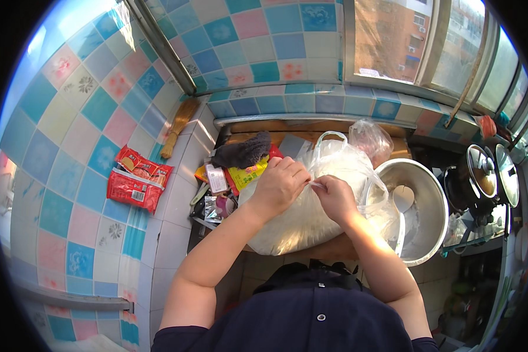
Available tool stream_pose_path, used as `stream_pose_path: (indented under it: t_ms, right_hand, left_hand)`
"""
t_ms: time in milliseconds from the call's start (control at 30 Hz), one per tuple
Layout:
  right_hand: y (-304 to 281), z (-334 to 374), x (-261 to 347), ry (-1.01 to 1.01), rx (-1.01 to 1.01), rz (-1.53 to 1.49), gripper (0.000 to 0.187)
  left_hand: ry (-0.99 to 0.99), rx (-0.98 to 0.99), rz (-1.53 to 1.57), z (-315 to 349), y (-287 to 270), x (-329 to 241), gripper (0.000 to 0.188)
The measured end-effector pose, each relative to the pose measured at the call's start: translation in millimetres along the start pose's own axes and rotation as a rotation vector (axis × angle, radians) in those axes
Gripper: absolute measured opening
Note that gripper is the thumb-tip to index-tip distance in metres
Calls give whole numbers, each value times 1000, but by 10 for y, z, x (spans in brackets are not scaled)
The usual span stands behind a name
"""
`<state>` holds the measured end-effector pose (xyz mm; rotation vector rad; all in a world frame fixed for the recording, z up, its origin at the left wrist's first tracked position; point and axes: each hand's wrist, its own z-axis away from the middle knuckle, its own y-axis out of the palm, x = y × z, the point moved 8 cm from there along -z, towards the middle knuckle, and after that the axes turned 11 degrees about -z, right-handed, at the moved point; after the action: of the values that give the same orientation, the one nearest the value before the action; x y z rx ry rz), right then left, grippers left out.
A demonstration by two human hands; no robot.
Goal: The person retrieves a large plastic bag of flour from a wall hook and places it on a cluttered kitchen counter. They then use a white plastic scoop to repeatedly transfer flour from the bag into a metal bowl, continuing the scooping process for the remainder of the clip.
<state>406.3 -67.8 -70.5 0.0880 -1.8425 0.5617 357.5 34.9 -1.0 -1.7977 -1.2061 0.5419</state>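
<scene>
A large translucent white plastic bag [293, 230], bulging with pale contents I cannot make out, sits on the wooden table in front of me. Both hands meet over its upper part. My left hand [281, 185] is closed with its fingertips pinching the bag's gathered plastic. Close beside it, my right hand [337, 199] grips a thin twist of the same plastic between thumb and fingers. The bag's loop handles stand up behind and to the right of my hands. Touching its right side is a wide metal basin [442, 226], with a white ladle [403, 197] resting inside it.
A clear plastic bag [371, 141] lies behind. To the left are a dark grey cloth [243, 151], a yellow packet [247, 173] and small packages. Red packets [136, 185] and a straw brush [178, 126] are by the tiled wall. A lidded pot [481, 170] stands right.
</scene>
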Motion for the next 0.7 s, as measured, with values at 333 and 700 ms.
stream_pose_path:
  t_ms: [333, 700]
  right_hand:
    - [24, -14, 53, -66, 29, 86, 13]
    - [-7, -14, -46, 4, 13, 21, 16]
  left_hand:
    - [232, 150, -243, -75, 159, -113, 10]
    - [153, -16, -167, 65, 331, -53, 11]
